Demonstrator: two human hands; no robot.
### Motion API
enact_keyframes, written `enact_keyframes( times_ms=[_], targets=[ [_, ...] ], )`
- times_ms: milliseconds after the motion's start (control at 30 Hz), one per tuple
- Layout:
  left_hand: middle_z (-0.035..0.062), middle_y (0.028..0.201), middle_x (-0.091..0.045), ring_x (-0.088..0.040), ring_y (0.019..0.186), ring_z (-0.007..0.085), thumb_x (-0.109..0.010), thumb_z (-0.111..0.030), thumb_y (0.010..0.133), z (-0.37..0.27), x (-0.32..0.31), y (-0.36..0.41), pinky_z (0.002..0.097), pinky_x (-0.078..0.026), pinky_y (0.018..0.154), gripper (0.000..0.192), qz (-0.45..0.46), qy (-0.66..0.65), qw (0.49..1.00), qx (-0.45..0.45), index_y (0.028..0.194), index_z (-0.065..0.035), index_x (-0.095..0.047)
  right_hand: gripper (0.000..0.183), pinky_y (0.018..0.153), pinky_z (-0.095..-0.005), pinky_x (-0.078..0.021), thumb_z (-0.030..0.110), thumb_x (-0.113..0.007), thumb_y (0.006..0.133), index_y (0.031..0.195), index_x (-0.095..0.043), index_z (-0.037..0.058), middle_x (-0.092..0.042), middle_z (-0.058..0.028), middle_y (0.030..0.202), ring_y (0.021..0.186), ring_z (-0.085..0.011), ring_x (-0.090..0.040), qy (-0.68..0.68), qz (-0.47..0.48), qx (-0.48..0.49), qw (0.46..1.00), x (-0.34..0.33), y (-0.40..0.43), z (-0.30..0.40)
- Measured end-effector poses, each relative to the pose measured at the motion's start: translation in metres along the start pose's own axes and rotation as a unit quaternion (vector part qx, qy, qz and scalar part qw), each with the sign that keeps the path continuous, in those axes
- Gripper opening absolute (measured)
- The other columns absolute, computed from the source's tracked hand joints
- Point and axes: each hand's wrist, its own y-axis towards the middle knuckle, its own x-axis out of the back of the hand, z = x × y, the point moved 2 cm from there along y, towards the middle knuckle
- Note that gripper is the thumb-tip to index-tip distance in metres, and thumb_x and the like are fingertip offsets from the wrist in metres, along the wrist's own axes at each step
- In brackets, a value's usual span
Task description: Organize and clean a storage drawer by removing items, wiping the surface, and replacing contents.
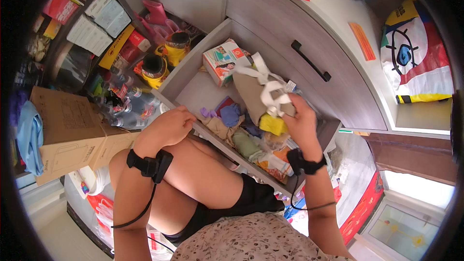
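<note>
A grey wooden drawer point(170, 93) stands pulled out before me. My left hand point(174, 125) rests with curled fingers at its front edge. Inside the drawer, my right hand point(302, 117) has its fingers on a white strap point(277, 98) that lies over a beige cloth item point(248, 90). Just under that hand is a yellow bundle point(272, 124). A printed cardboard box point(223, 61) sits in the back left corner. Nearer the front lie a blue cloth point(230, 115), a tan cloth point(217, 127), a green rolled cloth point(246, 144) and plastic packets.
A closed drawer with a black handle point(311, 61) adjoins the open one. Plastic bottles point(134, 105), yellow boots point(154, 69) and cardboard boxes point(69, 123) crowd the left side. At the right, a colourful bag point(417, 54) occupies a shelf. My bent knees are close to the drawer front.
</note>
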Motion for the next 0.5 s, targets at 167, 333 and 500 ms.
enact_keyframes(
  times_ms=[167,333,500],
  targets=[
    [0.0154,0.112,-0.057,-0.058,0.102,0.0350,-0.050,-0.013,0.089,-0.004,0.003,-0.001,0.0395,-0.046,0.088,0.027,0.006,-0.002,1.000,0.012,0.109,-0.0018,-0.064,0.044,0.086,-0.0291,-0.0476,-0.002,-0.065,0.075,0.118,-0.060,0.0008,-0.067,-0.0123,0.104,0.096,-0.0163,-0.062,-0.008,-0.009,-0.142,0.990,0.089,-0.052,0.025],
    [0.0151,0.112,-0.057,-0.057,0.103,0.0351,-0.049,-0.013,0.089,-0.005,0.000,-0.003,0.0400,-0.046,0.090,0.027,-0.014,-0.011,1.000,-0.013,0.110,-0.0034,-0.064,0.042,0.081,-0.0274,-0.0482,-0.004,-0.051,0.075,0.116,-0.057,-0.0048,-0.065,-0.0057,0.098,0.091,-0.0138,-0.060,0.027,-0.162,-0.250,0.954,0.189,-0.152,0.020],
    [0.0143,0.116,-0.057,-0.056,0.108,0.0344,-0.050,-0.012,0.089,-0.013,0.000,-0.008,0.0395,-0.045,0.092,0.028,-0.020,0.002,1.000,-0.005,0.112,-0.0044,-0.063,0.032,0.079,-0.0282,-0.0490,-0.001,-0.055,0.084,0.116,-0.059,-0.0025,-0.066,-0.0048,0.104,0.089,-0.0142,-0.062,-0.030,-0.265,-0.326,0.907,0.237,-0.240,-0.027]
  ],
)
